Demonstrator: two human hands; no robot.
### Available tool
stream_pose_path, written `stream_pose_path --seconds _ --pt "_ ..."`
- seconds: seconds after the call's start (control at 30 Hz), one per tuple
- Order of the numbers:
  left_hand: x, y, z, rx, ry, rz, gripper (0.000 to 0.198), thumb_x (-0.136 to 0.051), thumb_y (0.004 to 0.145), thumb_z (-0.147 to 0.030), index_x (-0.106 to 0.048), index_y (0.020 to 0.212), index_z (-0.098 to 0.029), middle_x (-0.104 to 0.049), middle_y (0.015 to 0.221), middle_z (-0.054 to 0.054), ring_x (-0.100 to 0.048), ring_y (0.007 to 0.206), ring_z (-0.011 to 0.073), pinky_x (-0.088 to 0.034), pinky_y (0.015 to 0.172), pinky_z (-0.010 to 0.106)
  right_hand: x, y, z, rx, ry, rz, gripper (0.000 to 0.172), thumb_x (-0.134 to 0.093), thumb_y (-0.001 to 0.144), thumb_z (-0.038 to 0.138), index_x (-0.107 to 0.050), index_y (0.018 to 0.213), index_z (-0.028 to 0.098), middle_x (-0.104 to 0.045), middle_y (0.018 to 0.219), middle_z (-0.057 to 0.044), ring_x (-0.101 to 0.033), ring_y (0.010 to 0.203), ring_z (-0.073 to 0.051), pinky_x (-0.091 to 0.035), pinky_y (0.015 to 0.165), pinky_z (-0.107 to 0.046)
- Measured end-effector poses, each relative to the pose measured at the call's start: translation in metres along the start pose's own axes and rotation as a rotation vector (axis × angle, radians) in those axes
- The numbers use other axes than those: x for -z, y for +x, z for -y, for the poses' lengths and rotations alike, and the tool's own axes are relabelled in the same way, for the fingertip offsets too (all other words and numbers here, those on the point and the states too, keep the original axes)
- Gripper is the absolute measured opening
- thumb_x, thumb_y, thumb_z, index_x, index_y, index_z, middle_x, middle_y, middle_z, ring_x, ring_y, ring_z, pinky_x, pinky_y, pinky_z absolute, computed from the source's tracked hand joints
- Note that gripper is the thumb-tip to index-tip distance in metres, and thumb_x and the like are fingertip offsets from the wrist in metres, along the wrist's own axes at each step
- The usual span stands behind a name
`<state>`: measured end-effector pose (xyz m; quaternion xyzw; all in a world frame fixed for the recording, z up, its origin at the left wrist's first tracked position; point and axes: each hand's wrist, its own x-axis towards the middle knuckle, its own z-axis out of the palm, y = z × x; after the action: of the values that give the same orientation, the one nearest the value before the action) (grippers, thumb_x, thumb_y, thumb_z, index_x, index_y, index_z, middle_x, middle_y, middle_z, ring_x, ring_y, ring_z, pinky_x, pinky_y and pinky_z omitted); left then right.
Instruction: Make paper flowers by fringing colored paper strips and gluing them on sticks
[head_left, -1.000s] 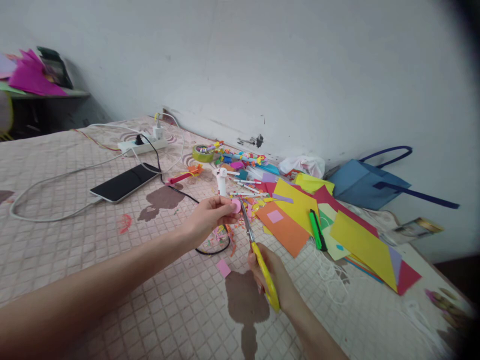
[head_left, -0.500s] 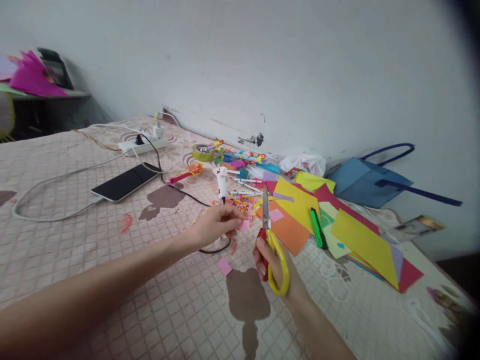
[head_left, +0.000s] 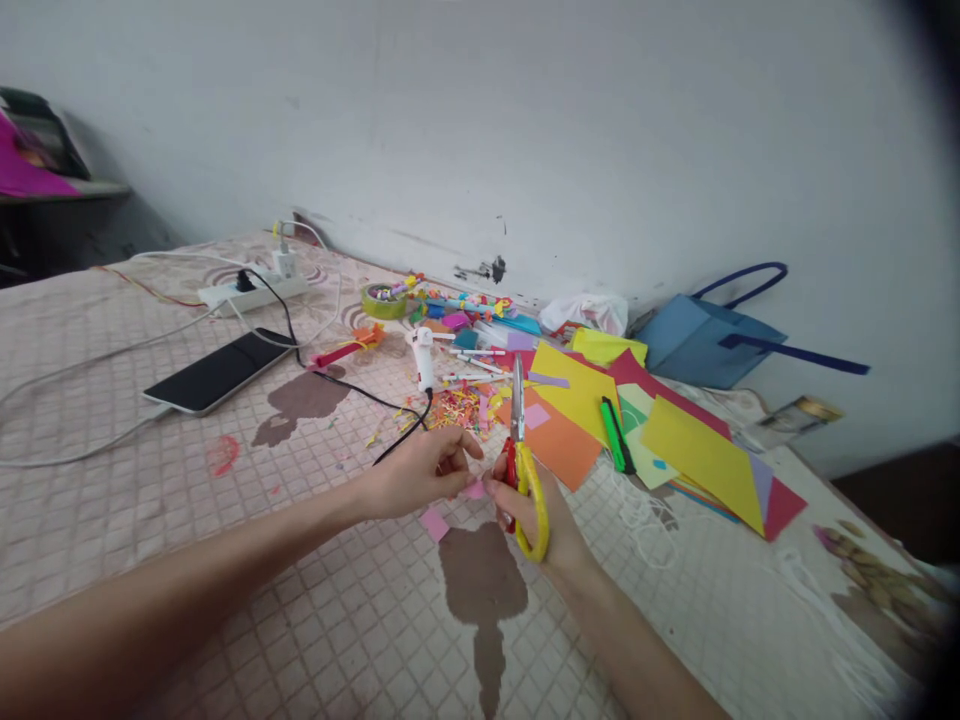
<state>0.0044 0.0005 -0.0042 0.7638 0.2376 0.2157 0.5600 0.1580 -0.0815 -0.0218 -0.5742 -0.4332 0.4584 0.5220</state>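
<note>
To the left of the scissors, a black cord is joined to a white glue gun; if the cord were caught by the left forearm, the gun could be dragged. Nearer the scissors, a loose pink square could be brushed aside by the left hand. Just left of the scissors' handles, a small pink piece is pinched by the left fingertips and met by the right ones; it could be creased or dropped if pulled unevenly. The scissors are gripped in the right hand, blades pointed away; since paper is handled by those same fingers, the blades could be swung toward the left hand. Right of the scissors, loops of white string could be snagged by the right wrist.
</note>
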Motion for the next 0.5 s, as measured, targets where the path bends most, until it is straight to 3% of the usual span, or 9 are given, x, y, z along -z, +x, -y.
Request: stream_pose_path --seconds 0.2,0.33,0.5 --pt "-0.01 0.002 0.008 0.091 -0.258 -0.032 0.028 -0.06 0.075 -0.041 -0.052 0.082 -0.015 -0.06 0.066 0.0 -0.056 0.057 0.0109 -0.043 0.054 0.023 -0.001 0.001 -0.002 0.032 0.027 -0.113 0.024 -0.066 0.069 0.03 -0.044 0.072 0.02 -0.046 0.056 0.009 -0.04 0.039 -0.005 -0.035 0.037 -0.018" --pt "-0.014 0.002 0.009 0.205 -0.335 -0.046 0.028 -0.066 0.07 -0.038 -0.051 0.07 -0.015 -0.058 0.058 -0.001 -0.054 0.053 0.0093 -0.044 0.054 0.022 -0.002 0.0 -0.001 0.047 0.017 -0.13 0.025 -0.066 0.069 0.032 -0.044 0.072 0.02 -0.049 0.061 0.007 -0.041 0.041 -0.005 -0.036 0.038 -0.018" --pt "-0.016 0.002 0.007 0.248 -0.41 -0.121 0.027 -0.067 0.069 -0.037 -0.055 0.071 -0.014 -0.058 0.056 -0.002 -0.054 0.052 0.0082 -0.042 0.053 0.02 -0.002 -0.001 -0.004 0.081 -0.006 -0.123 0.023 -0.064 0.072 0.031 -0.044 0.073 0.02 -0.049 0.061 0.007 -0.041 0.042 -0.005 -0.037 0.04 -0.018"
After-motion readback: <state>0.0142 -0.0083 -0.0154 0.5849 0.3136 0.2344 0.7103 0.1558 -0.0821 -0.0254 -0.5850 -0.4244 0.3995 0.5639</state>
